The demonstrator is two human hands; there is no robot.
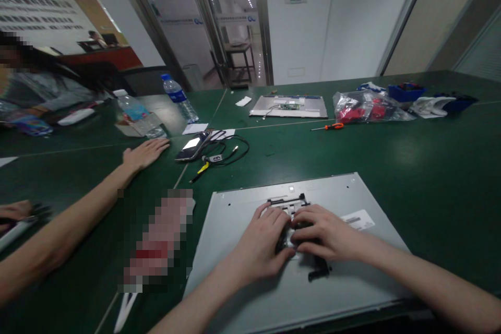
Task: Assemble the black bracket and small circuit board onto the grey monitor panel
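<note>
A flat grey display panel (250, 292) lies back-side up on the table in front of me. At its middle is a mounting area with a black bracket (287, 199) along its upper edge and a black piece (319, 271) sticking out below. My left hand (264, 237) rests there with curled fingers, its tips on dark, partly hidden parts. Facing it, my right hand (323, 232) has bent fingers closed around the same dark parts. The fingers hide what they grip. A white label (358, 220) sits on the panel right of my right hand.
Another person's arm (90, 203) reaches across on the left. A phone-like device (193, 146) and a black cable (235, 154) lie ahead. Farther back are an orange screwdriver (332, 127), another panel (289, 107), a plastic bag (368, 107) and a water bottle (180, 99).
</note>
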